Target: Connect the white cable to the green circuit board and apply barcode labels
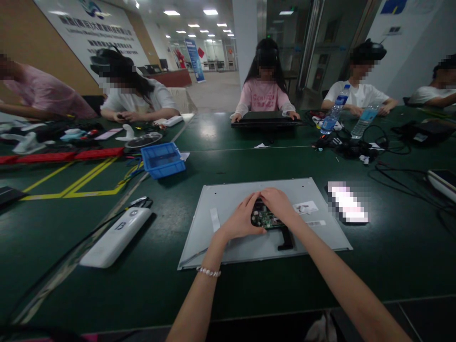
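Observation:
A grey metal panel point(231, 194) lies flat on the dark green table in front of me. On its middle sits a small green circuit board point(265, 219) with a black flat cable point(286, 239) running toward me. My left hand point(241, 220) is curled over the board's left side, fingers closed on it. From the right, my right hand point(280, 203) arches over the board's top with its fingertips pressed down on it. The fingertips of both hands meet above the board. A bead bracelet point(208, 271) circles my left wrist.
A white power bank point(116, 236) with a cable lies left of the panel, and a blue plastic bin point(162, 159) stands further back. A phone point(346, 203) rests at the panel's right. Water bottles point(334, 115), tangled cables point(356, 147) and several seated people occupy the far side.

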The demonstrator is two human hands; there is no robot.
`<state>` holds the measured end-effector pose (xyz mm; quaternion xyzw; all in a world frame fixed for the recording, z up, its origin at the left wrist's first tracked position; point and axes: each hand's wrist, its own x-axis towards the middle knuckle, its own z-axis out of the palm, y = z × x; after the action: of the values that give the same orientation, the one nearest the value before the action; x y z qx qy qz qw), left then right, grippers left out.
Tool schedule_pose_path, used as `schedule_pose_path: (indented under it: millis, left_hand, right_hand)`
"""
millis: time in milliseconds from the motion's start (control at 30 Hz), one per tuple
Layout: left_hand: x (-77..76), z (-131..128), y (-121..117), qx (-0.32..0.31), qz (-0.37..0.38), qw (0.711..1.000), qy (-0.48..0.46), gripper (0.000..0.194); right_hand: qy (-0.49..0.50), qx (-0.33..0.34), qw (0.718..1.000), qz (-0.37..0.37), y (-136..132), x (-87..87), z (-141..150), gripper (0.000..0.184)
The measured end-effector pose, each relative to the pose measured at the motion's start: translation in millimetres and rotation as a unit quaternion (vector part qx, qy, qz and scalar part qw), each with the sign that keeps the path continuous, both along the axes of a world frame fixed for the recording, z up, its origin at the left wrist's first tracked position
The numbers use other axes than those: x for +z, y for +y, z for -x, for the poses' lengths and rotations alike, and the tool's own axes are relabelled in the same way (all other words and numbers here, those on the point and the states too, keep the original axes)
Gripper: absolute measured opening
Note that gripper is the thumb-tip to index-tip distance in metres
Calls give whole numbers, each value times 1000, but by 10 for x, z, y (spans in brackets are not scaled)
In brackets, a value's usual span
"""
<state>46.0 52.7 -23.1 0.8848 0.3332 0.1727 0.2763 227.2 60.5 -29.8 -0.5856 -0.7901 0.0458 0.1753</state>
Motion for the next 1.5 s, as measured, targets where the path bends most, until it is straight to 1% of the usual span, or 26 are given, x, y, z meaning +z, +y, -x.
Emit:
schedule_pose_path:
  millis: [233, 400, 633, 1000, 1133, 1233, 1333, 1433, 1500]
  left_hand:
    - [2, 2, -2, -1, 3, 1000, 5, 109]
    - [-28, 5, 0, 10, 5, 1000, 11, 112]
    - [-18, 15, -6, 12, 17, 999, 28, 111]
    - [-63, 22, 19, 1, 0, 1000, 23, 112]
    - [-63, 24, 17, 0, -4, 1000, 29, 112]
    - [-65, 22, 13, 2, -6, 999, 38, 112]
    - [-62, 19, 11, 4, -14, 999, 49, 111]
    - [-39, 16, 6, 14, -21, 997, 74, 112]
    - [-10, 11, -5, 16, -26, 996, 88, 112]
  right_hand:
    - [38, 14, 999, 16, 19, -59, -13, 24]
    - [39, 31, 999, 22, 24, -72, -17, 22]
    - [46, 47, 998, 20, 22, -97, -27, 23]
    - [79, 56, 995, 13, -4, -91, -29, 25]
    - [98, 64, 993, 9, -14, -26, -46, 28]
    - [115, 56, 992, -7, -69, 94, -212, 29]
    - [112, 42, 993, 1, -183, 196, -558, 30]
    - [84, 19, 996, 36, -334, 204, -949, 32]
    - [73, 26, 995, 67, -431, 163, -1139, 35]
